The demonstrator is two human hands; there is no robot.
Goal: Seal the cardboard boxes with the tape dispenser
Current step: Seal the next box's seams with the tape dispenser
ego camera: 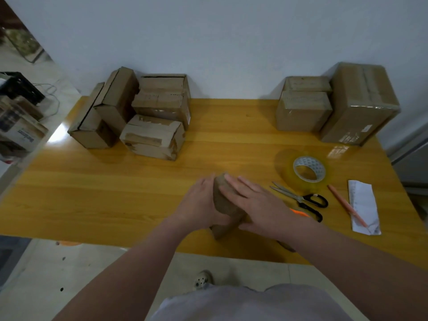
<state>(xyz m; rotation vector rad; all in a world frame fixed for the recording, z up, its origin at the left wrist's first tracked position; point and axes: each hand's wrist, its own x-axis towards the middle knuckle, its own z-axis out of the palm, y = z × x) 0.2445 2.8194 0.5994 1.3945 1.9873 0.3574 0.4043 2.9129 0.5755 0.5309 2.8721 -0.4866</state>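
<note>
Hands: left hand flat against box, right hand spread over its top.
Place: near table edge, between both palms.
Handling: likely light, crushable; hold opposite sides.

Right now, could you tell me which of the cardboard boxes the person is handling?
The small box at the near edge of the table, pressed between the left hand and right hand; the others sit untouched in groups by the wall.
</note>
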